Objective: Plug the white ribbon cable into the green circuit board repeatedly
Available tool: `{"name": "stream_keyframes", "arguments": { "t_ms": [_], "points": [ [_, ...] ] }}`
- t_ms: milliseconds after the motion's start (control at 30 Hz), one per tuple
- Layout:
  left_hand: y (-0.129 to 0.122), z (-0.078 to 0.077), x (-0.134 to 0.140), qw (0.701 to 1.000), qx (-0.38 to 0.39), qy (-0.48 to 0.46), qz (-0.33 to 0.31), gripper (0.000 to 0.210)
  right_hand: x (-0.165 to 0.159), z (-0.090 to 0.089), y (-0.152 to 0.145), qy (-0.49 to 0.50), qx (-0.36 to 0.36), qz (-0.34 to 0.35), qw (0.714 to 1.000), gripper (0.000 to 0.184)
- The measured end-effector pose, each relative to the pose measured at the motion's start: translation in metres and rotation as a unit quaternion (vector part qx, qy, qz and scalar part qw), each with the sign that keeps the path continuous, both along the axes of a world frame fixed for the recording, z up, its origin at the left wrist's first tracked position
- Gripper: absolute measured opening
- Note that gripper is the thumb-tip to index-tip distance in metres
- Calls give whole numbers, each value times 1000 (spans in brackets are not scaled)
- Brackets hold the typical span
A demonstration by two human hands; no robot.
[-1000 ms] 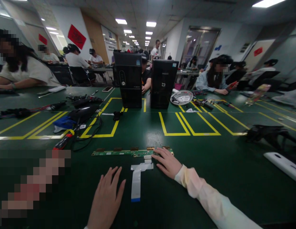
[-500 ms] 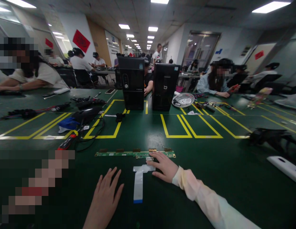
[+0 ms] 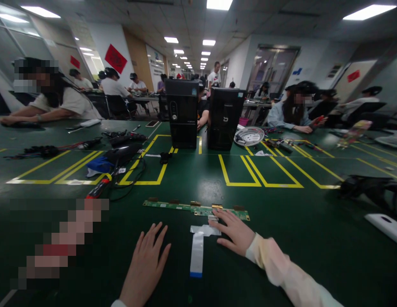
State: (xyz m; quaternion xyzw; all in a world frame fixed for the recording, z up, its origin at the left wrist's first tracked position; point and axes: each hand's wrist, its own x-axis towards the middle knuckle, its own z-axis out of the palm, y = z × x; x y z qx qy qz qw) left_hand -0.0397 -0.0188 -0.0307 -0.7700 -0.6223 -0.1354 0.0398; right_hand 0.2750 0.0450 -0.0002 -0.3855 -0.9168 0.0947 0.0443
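Observation:
A long, narrow green circuit board [image 3: 172, 205] with small brown flex tabs along its far edge lies on the green table, its right end angled slightly towards me. My right hand [image 3: 235, 232] is open, its fingertips resting on the right part of the board near a small white connector. Just in front of the board sits a white flat ribbon cable [image 3: 197, 253], folded into a T shape with a blue end nearest me. To the left of that cable, my left hand [image 3: 149, 260] is spread flat over the table, holding nothing.
Two black computer towers [image 3: 184, 119] stand at the back centre, beside a round white basket [image 3: 249, 143]. A red-handled tool [image 3: 98, 188], black cables and a blue-and-black object [image 3: 100, 165] lie left. A white device [image 3: 385, 228] is at right. Several people sit around.
The board has slid right, its right end turning a little towards me, with my right hand on it. The ribbon cable has shifted right too. The whole view has also drifted slightly.

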Motion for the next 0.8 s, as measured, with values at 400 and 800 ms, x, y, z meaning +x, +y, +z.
{"name": "stream_keyframes", "arguments": {
  "t_ms": [400,800],
  "points": [
    [0,0,0,1000,-2,-6,-3,52,107,-48,-124,-45,205,-258,943,62],
    [4,-2,-3,1000,-15,4,-9,54,140,-68,-158,-48,227,-535,812,61]
  ]
}}
